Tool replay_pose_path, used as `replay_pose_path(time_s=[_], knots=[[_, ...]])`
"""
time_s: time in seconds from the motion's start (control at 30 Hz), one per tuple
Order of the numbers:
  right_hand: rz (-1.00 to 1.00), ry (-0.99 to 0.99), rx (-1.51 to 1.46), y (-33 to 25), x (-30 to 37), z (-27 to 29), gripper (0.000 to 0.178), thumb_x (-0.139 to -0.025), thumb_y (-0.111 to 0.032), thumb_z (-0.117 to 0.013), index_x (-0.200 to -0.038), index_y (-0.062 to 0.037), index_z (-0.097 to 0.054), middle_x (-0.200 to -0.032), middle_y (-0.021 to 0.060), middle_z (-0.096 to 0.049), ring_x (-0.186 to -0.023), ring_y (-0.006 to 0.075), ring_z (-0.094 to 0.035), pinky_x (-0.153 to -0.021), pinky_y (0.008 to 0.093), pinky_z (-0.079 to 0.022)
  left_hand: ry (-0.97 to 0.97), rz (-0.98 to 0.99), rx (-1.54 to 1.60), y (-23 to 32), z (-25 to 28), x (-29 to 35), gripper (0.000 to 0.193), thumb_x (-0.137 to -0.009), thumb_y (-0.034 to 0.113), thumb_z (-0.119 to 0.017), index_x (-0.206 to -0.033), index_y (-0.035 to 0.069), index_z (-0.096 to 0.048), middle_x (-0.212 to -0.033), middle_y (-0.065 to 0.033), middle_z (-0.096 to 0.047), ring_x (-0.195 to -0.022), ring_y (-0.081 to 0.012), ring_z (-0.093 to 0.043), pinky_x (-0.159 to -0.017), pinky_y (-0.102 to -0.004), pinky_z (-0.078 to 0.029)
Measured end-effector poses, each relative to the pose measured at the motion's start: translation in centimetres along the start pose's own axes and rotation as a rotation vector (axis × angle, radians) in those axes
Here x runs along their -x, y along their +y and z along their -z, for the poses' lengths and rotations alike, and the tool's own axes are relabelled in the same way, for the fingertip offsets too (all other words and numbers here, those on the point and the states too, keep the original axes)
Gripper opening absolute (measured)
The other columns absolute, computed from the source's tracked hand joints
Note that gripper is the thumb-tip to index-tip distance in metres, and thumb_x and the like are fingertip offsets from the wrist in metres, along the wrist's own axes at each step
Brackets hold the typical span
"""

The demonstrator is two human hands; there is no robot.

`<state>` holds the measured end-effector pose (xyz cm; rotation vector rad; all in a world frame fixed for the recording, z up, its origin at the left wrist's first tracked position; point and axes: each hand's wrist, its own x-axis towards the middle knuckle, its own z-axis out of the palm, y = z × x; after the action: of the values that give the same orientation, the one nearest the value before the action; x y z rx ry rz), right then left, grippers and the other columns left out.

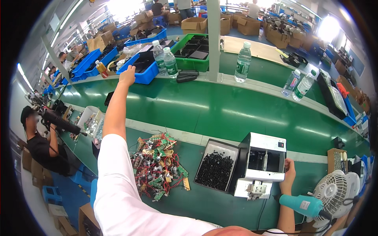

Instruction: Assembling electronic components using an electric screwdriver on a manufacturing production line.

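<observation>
My left arm stretches far across the bench, and my left hand [127,76] is closed at the near left rim of a blue bin [146,78] with black parts in it. Its fingertips are small and partly hidden at that rim. On the right, my right hand [289,172] has its fingers bent against the right side of a white and black screw feeder [265,157]. A teal electric screwdriver [301,205] lies across my right forearm in view. Left of the feeder is a tray [215,167] of small black screws. Beyond it lies a heap of wired circuit boards [159,165].
A green belt [189,106] runs behind the bench. Water bottles [243,63] and a green bin [191,53] of black parts stand past it, near a white post [214,39]. A fan [330,192] stands at right. A co-worker [45,145] sits at far left.
</observation>
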<state>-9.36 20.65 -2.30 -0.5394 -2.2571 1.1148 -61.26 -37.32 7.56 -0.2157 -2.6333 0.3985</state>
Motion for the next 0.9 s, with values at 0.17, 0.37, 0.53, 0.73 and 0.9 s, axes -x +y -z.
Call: replay_pose_path(time_s=[0.17,0.37,0.53,0.73,0.9], knots=[[0.013,-0.006,0.014,1.5,0.1,0.2,0.018,-0.083,0.0,-0.056,-0.099,-0.0065,-0.059,-0.07,-0.0012,-0.048,-0.06,0.0093,-0.041,-0.055,0.022,-0.036,-0.147,-0.041,-0.024,-1.6,4.8,1.1,0.036,-0.081,0.02,-0.062,-0.113,0.009,-0.049,-0.114,-0.0122,-0.055,-0.095,-0.0348,-0.062,-0.079,-0.0457,-0.051],[0.03,-0.018,-0.008,3.9,-0.3,0.0,0.018,-0.082,-0.004,-0.058,-0.1,-0.008,-0.06,-0.068,-0.0015,-0.05,-0.059,0.0089,-0.043,-0.055,0.0215,-0.037,-0.175,-0.13,0.204,0.0,14.9,5.8,0.028,-0.084,0.026,-0.06,-0.107,0.011,-0.057,-0.101,-0.0077,-0.065,-0.089,-0.0291,-0.063,-0.076,-0.0392,-0.05],[0.055,-0.014,-0.011,4.5,-0.6,0.0,0.018,-0.083,-0.005,-0.058,-0.101,-0.0072,-0.06,-0.068,-0.0013,-0.051,-0.06,0.0091,-0.045,-0.056,0.021,-0.038,-0.134,-0.275,0.462,6.5,24.3,13.3,0.022,-0.084,0.023,-0.059,-0.102,0.009,-0.059,-0.094,-0.0058,-0.066,-0.086,-0.0276,-0.062,-0.074,-0.0374,-0.048],[0.076,-0.049,-0.04,3.5,-0.4,0.4,0.018,-0.084,-0.006,-0.057,-0.101,-0.0063,-0.06,-0.071,-0.0005,-0.052,-0.061,0.0095,-0.046,-0.057,0.0216,-0.039,-0.053,-0.426,0.353,7.1,24.3,16.5,0.02,-0.085,0.026,-0.059,-0.099,0.011,-0.061,-0.088,-0.0048,-0.066,-0.08,-0.0271,-0.063,-0.072,-0.0351,-0.048],[0.041,-0.076,-0.043,2.0,0.1,1.0,0.017,-0.084,-0.005,-0.057,-0.101,-0.0057,-0.059,-0.072,0.0001,-0.052,-0.062,0.0099,-0.046,-0.058,0.0222,-0.04,0.013,-0.341,0.254,4.3,15.8,13.0,0.027,-0.084,0.032,-0.06,-0.102,0.011,-0.062,-0.092,-0.0077,-0.066,-0.083,-0.0292,-0.064,-0.073,-0.035,-0.05]])
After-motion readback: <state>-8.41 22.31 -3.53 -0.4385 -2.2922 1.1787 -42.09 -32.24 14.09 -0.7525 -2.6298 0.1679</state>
